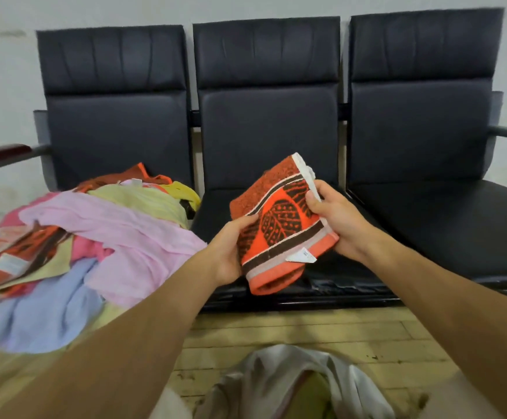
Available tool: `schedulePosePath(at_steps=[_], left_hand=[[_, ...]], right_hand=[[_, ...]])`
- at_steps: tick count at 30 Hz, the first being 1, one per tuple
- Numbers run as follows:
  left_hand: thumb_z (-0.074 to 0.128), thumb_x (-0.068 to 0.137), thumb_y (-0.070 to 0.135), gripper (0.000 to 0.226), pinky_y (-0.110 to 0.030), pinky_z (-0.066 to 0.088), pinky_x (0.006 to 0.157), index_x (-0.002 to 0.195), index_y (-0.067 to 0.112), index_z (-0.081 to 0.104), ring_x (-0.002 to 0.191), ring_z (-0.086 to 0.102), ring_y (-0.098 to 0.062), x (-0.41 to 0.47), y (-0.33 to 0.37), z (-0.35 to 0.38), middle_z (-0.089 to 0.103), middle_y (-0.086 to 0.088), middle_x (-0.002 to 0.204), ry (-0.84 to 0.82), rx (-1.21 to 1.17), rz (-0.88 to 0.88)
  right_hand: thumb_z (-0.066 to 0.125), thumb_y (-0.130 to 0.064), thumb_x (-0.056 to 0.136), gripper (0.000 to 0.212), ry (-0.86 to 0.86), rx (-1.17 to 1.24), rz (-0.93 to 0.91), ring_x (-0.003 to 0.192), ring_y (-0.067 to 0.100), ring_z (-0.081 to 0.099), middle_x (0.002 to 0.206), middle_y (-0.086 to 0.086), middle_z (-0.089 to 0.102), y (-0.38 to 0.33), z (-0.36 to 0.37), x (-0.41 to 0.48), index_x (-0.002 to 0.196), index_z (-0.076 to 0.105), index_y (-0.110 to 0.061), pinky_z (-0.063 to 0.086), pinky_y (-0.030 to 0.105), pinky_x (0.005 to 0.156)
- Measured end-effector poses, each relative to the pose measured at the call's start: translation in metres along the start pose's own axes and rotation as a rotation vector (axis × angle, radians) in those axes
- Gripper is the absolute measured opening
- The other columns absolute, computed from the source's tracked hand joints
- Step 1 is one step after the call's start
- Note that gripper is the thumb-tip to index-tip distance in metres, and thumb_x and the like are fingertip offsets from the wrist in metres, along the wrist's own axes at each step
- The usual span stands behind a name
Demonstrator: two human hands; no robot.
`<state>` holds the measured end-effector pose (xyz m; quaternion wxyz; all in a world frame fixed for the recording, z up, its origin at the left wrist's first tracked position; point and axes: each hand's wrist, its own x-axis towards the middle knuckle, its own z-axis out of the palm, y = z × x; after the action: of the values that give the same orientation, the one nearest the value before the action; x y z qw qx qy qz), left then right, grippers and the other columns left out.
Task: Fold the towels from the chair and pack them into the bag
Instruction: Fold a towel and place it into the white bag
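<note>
wall — pale, plain | floor — light wood planks | three black padded seats in a row

You have three dark seats in a row and two wooden armrests at its ends. Two hands show, your left hand and your right hand, gripping one orange towel. The pile holds at least five more towels, overlapping too much to count exactly. There is one pale bag.
</note>
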<state>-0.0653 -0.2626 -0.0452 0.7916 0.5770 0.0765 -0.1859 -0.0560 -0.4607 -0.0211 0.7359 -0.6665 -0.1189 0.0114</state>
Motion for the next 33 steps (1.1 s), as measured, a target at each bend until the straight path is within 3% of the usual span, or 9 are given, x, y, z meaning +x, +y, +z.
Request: schedulePosePath(at_steps=[5, 9, 13, 16, 19, 24, 28, 31, 33], left_hand=[[0.070, 0.082, 0.028, 0.042, -0.039, 0.057, 0.082, 0.120, 0.010, 0.064, 0.093, 0.070, -0.027, -0.023, 0.003, -0.008, 0.071, -0.013, 0.110, -0.116, -0.087, 0.046], [0.075, 0.080, 0.019, 0.046, -0.047, 0.057, 0.084, 0.122, 0.006, 0.061, 0.100, 0.069, -0.032, -0.039, -0.004, -0.003, 0.070, -0.017, 0.108, -0.034, 0.012, 0.154], [0.079, 0.076, 0.022, 0.048, -0.047, 0.057, 0.082, 0.118, 0.005, 0.060, 0.090, 0.072, -0.030, -0.048, -0.032, 0.001, 0.073, -0.016, 0.100, 0.105, 0.123, 0.161], [0.072, 0.081, 0.023, 0.030, -0.035, 0.059, 0.072, 0.104, 0.006, 0.065, 0.076, 0.072, -0.022, -0.053, -0.066, 0.000, 0.074, -0.010, 0.088, 0.127, 0.165, 0.074], [0.060, 0.087, 0.027, 0.012, -0.020, 0.044, 0.052, 0.080, 0.018, 0.060, 0.053, 0.057, -0.013, -0.060, -0.101, -0.006, 0.062, 0.000, 0.068, 0.063, 0.288, -0.117], [0.056, 0.091, 0.025, 0.014, -0.032, 0.050, 0.072, 0.101, 0.015, 0.061, 0.080, 0.062, -0.021, -0.054, -0.161, -0.021, 0.067, -0.006, 0.093, -0.044, 0.394, -0.363], [0.054, 0.093, 0.021, 0.011, -0.031, 0.050, 0.068, 0.097, 0.011, 0.057, 0.074, 0.060, -0.022, -0.042, -0.205, -0.023, 0.064, -0.009, 0.087, -0.078, 0.474, -0.485], [0.054, 0.094, 0.020, 0.013, -0.033, 0.053, 0.068, 0.104, 0.013, 0.055, 0.071, 0.060, -0.019, -0.029, -0.236, -0.026, 0.062, -0.005, 0.083, -0.068, 0.594, -0.525], [0.052, 0.096, 0.019, 0.015, -0.037, 0.054, 0.076, 0.110, 0.014, 0.055, 0.078, 0.062, -0.021, -0.020, -0.259, -0.027, 0.063, -0.005, 0.085, -0.078, 0.701, -0.507]], right_hand=[[0.044, -0.027, 0.100, 0.035, -0.063, 0.269, 0.184, 0.109, 0.032, 0.066, 0.119, 0.015, 0.068, -0.012, -0.002, -0.028, 0.128, 0.056, -0.011, 0.051, 0.048, 0.090], [0.061, -0.042, 0.086, 0.051, -0.055, 0.179, 0.362, 0.105, 0.033, 0.067, 0.115, 0.018, 0.069, -0.009, -0.002, -0.047, 0.124, 0.060, -0.007, 0.050, 0.049, 0.095], [0.062, -0.029, 0.091, 0.041, 0.036, 0.028, 0.465, 0.097, 0.032, 0.071, 0.105, 0.017, 0.072, 0.010, -0.003, -0.062, 0.124, 0.058, -0.006, 0.053, 0.049, 0.092], [0.054, -0.015, 0.097, 0.029, 0.019, -0.126, 0.482, 0.093, 0.029, 0.071, 0.103, 0.016, 0.073, 0.023, -0.012, -0.077, 0.124, 0.057, -0.005, 0.054, 0.047, 0.091], [0.050, -0.004, 0.097, 0.026, -0.065, -0.275, 0.497, 0.095, 0.029, 0.070, 0.109, 0.016, 0.071, 0.047, -0.025, -0.095, 0.121, 0.058, -0.004, 0.055, 0.045, 0.090], [0.052, 0.008, 0.091, 0.031, -0.167, -0.426, 0.606, 0.104, 0.031, 0.066, 0.121, 0.019, 0.065, 0.111, -0.049, -0.122, 0.119, 0.059, -0.003, 0.052, 0.048, 0.094], [0.077, -0.013, 0.077, 0.049, -0.211, -0.505, 0.760, 0.110, 0.031, 0.064, 0.118, 0.015, 0.068, 0.176, -0.067, -0.140, 0.121, 0.059, -0.001, 0.047, 0.051, 0.101], [0.061, 0.000, 0.090, 0.031, -0.174, -0.581, 0.824, 0.113, 0.029, 0.062, 0.121, 0.014, 0.065, 0.217, -0.068, -0.152, 0.121, 0.059, 0.001, 0.047, 0.044, 0.102], [0.062, -0.008, 0.090, 0.027, -0.173, -0.701, 0.862, 0.109, 0.028, 0.064, 0.117, 0.014, 0.067, 0.239, -0.071, -0.156, 0.117, 0.062, -0.003, 0.050, 0.044, 0.098]])
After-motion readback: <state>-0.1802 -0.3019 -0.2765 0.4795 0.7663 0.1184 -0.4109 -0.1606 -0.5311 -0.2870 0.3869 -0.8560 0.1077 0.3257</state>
